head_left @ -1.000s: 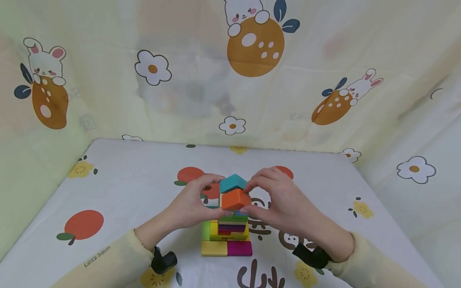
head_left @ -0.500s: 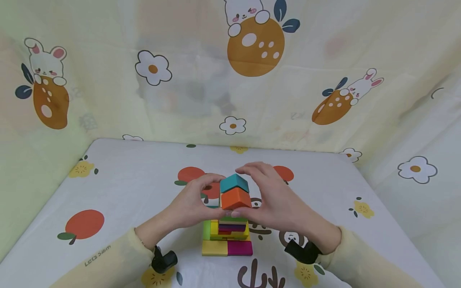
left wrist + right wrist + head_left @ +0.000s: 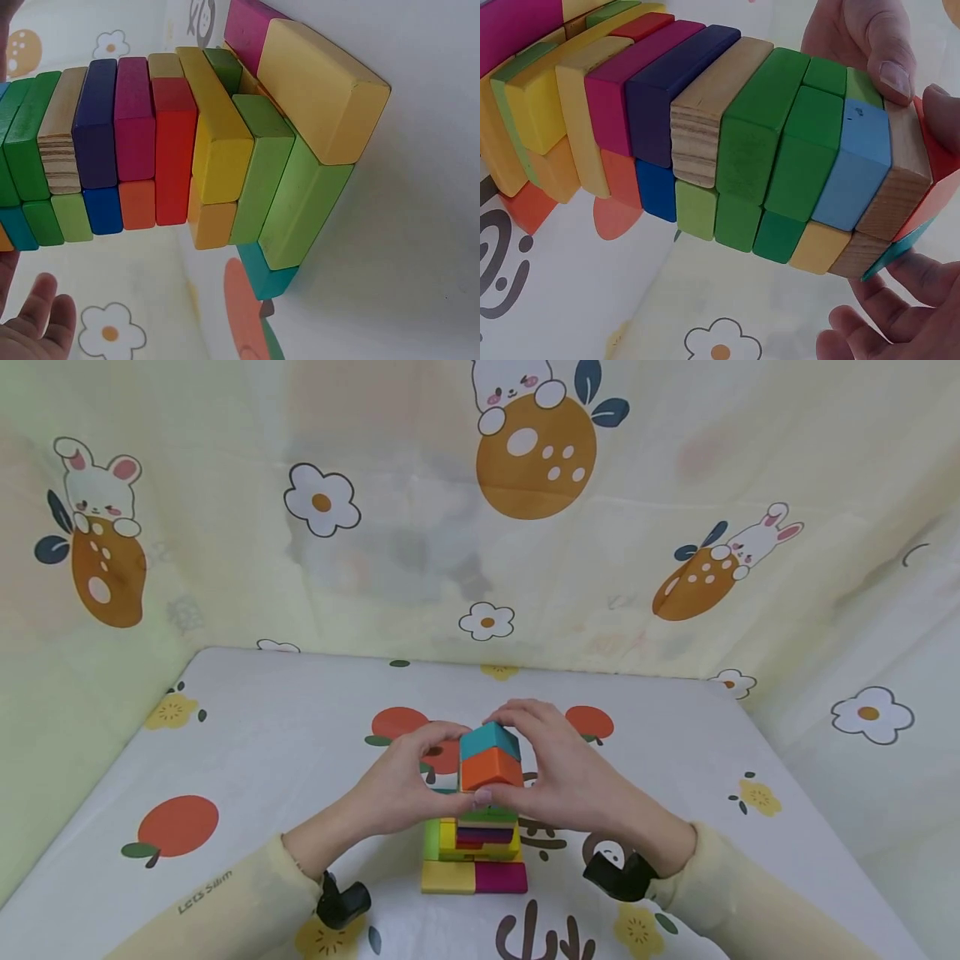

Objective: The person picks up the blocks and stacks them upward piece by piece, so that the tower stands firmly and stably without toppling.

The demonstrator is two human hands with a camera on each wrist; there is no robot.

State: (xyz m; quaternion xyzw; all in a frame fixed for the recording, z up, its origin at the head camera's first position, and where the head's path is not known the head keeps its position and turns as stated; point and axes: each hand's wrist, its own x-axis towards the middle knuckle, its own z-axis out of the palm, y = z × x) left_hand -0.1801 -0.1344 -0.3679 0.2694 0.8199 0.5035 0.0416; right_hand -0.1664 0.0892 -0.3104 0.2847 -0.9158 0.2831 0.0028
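Observation:
A tall tower of coloured wooden blocks (image 3: 486, 837) stands upright on the cloth. Side by side on its top lie an orange block (image 3: 491, 768), nearer me, and a teal block (image 3: 489, 741) behind it. My left hand (image 3: 396, 787) grips the upper tower from the left, its thumb at the front and fingers towards the back. From the right, my right hand (image 3: 572, 777) holds the two top blocks between thumb and fingers. In the right wrist view, a thumb (image 3: 943, 112) presses the orange block. The left wrist view shows the lower layers, with fingers (image 3: 54, 319) at its edge.
Wider base blocks, one cream (image 3: 447, 877) and one magenta (image 3: 501, 877), lie at the tower's foot. Under it spreads a white printed cloth (image 3: 285, 735). A patterned curtain (image 3: 405, 568) hangs behind and at both sides.
My right hand has shifted left, from pinching the orange block at its right end to spanning both top blocks. The orange block has settled more squarely beside the teal one. My left hand stays put.

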